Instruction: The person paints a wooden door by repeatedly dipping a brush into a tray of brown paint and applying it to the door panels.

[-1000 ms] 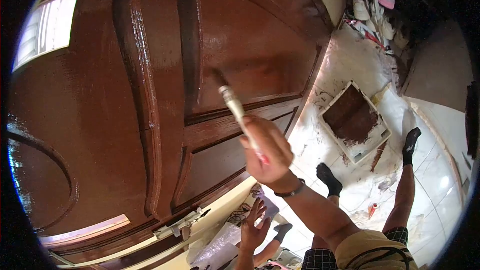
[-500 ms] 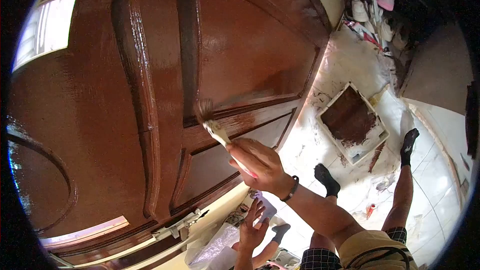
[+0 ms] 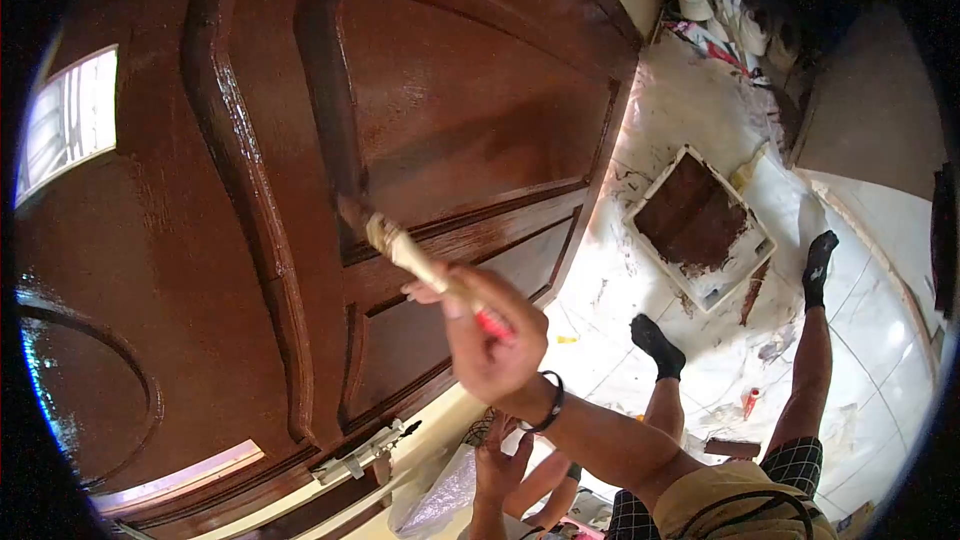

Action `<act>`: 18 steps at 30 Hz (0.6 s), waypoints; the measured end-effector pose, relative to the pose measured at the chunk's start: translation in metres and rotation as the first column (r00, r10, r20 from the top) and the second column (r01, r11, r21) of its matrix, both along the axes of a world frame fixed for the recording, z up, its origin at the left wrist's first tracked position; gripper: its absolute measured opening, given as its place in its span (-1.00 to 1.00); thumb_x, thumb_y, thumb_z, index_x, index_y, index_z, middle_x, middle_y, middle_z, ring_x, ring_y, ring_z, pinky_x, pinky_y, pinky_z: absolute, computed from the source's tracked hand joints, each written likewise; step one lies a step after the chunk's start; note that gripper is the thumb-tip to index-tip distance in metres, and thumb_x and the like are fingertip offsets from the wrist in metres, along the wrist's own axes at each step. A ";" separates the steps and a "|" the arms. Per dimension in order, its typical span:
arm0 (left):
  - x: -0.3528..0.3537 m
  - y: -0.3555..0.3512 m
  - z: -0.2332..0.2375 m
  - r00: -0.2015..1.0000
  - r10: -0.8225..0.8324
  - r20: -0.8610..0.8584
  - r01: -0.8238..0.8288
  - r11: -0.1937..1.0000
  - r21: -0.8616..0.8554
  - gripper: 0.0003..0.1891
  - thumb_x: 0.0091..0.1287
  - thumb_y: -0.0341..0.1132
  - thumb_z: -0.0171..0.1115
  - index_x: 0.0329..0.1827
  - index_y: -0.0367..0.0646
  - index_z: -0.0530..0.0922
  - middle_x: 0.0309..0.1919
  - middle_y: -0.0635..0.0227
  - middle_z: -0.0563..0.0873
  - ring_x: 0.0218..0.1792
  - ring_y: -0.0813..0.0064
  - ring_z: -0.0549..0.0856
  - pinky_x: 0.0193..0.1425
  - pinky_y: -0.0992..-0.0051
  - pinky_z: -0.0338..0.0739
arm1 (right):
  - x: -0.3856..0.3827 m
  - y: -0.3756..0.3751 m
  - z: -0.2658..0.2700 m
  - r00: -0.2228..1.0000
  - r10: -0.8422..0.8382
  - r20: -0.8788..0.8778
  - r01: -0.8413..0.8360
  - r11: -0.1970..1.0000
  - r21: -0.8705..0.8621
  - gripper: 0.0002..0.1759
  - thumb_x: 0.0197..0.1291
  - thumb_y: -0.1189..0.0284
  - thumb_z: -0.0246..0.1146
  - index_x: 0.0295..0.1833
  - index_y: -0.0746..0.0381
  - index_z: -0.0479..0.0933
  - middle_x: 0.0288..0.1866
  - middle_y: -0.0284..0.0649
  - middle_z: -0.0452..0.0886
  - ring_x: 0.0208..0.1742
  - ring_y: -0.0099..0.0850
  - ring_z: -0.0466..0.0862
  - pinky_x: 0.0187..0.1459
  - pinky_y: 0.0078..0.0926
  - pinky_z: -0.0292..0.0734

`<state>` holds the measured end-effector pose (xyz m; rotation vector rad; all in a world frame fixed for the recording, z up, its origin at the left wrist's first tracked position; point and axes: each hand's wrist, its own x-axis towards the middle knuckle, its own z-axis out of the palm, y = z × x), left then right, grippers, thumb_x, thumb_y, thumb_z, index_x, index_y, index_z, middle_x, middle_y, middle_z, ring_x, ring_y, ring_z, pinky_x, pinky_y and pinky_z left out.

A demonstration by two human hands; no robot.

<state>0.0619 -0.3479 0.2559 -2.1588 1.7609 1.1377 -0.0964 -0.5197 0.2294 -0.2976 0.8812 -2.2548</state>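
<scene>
A paintbrush [image 3: 408,254] with a pale handle, red near its end, is held in my right hand [image 3: 495,335], which wears a dark wristband. The bristles are at the dark groove of a glossy brown panelled door [image 3: 460,110]; whether they touch it is hard to tell. Below, near the door's lower edge, my left hand [image 3: 500,465] is raised, partly hidden behind my right wrist. Its fingers are partly visible, and I cannot make out whether it holds anything.
A square tray [image 3: 700,230] with brown paint lies on the stained tile floor [image 3: 860,380]. Beside it are my feet in dark socks [image 3: 657,345]. A small red item [image 3: 751,402] lies nearby. Shoes [image 3: 745,25] stand at the top right. Clear plastic [image 3: 440,495] is at the bottom.
My right hand and the brush have moved left along the door, and the hand has turned. My left hand is now more hidden by the right wrist. The view has shifted slightly.
</scene>
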 end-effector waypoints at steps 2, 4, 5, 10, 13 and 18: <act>0.007 0.008 -0.010 0.997 0.020 -0.080 -0.029 0.994 -0.105 -0.25 0.28 -0.54 0.27 0.56 -0.28 0.19 0.33 -0.07 0.56 0.27 0.14 0.66 0.27 0.22 0.59 | -0.020 -0.005 -0.006 0.952 0.126 0.279 -0.103 0.990 -0.098 -0.70 0.47 0.54 0.11 0.22 0.46 0.49 -0.13 0.04 0.73 -0.12 -0.22 0.80 -0.03 -0.37 0.73; 0.000 0.001 -0.009 0.994 0.052 -0.100 -0.060 0.996 -0.073 -0.23 0.28 -0.56 0.25 0.58 -0.26 0.18 0.35 -0.10 0.53 0.28 0.12 0.65 0.28 0.21 0.59 | -0.012 -0.025 -0.045 0.801 0.195 0.565 -0.145 0.980 -0.133 -0.69 0.54 0.46 0.06 0.21 0.46 0.49 -0.13 0.05 0.73 -0.13 -0.20 0.79 0.00 -0.34 0.74; 0.000 0.001 -0.009 0.993 0.055 -0.109 -0.063 0.995 -0.072 -0.23 0.28 -0.56 0.25 0.58 -0.26 0.17 0.36 -0.11 0.52 0.28 0.11 0.64 0.29 0.21 0.58 | -0.006 -0.028 -0.069 0.820 0.180 0.543 -0.160 0.984 -0.084 -0.68 0.55 0.43 0.07 0.20 0.45 0.50 -0.13 0.03 0.73 -0.13 -0.22 0.79 -0.01 -0.34 0.75; 0.003 0.003 -0.012 0.989 0.045 -0.139 -0.055 0.996 -0.071 -0.22 0.27 -0.58 0.24 0.59 -0.25 0.16 0.37 -0.14 0.50 0.29 0.10 0.63 0.31 0.21 0.56 | -0.026 -0.010 -0.117 0.957 -0.073 0.281 -0.060 0.896 0.439 -0.71 0.52 0.41 0.12 0.13 0.41 0.55 -0.16 -0.09 0.75 -0.14 -0.37 0.77 -0.03 -0.48 0.69; -0.002 0.000 -0.009 0.992 0.060 -0.115 -0.067 0.996 -0.053 -0.22 0.26 -0.60 0.24 0.59 -0.25 0.17 0.36 -0.11 0.51 0.30 0.12 0.62 0.33 0.22 0.55 | -0.018 -0.017 -0.098 0.893 -0.067 -0.445 0.250 0.896 0.367 -0.75 0.35 0.55 0.19 0.11 0.32 0.57 -0.17 -0.12 0.73 -0.11 -0.27 0.75 -0.06 -0.35 0.67; 0.010 0.002 -0.013 0.987 0.029 -0.157 -0.037 0.998 -0.052 -0.22 0.27 -0.61 0.23 0.59 -0.23 0.16 0.33 -0.07 0.54 0.31 0.14 0.62 0.35 0.21 0.53 | 0.002 -0.002 -0.023 0.994 0.041 -0.104 -0.036 0.998 0.050 -0.68 0.37 0.53 0.26 0.17 0.43 0.53 -0.06 0.02 0.74 -0.16 -0.27 0.79 -0.11 -0.35 0.69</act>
